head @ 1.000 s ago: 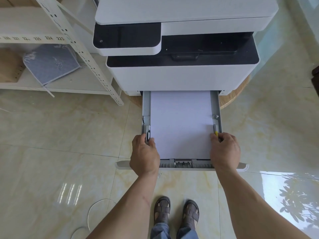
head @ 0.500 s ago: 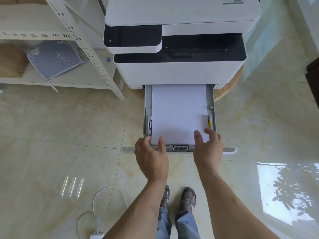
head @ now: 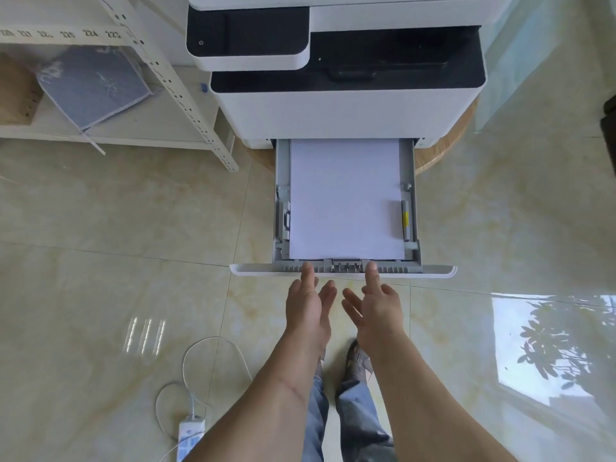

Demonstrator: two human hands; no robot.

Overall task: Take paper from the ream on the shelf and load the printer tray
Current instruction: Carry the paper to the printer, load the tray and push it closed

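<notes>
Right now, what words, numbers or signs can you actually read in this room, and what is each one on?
"223", "224", "225": on the numbered strip along the shelf's front edge; the numbers further left are too blurred to read.
A power symbol, no word: on the printer's control panel.
Yellow mark on the tray's right paper guide: too small to read.
Power strip on the floor: markings too blurred to read.

Floor: polished stone-look tile, high gloss, mirrors the window. Printer shell: smooth white plastic, black panels glossier. Tray: matt grey plastic. Paper: matt white. Shelf uprights: perforated painted metal. Round base under printer: wood grain.
</notes>
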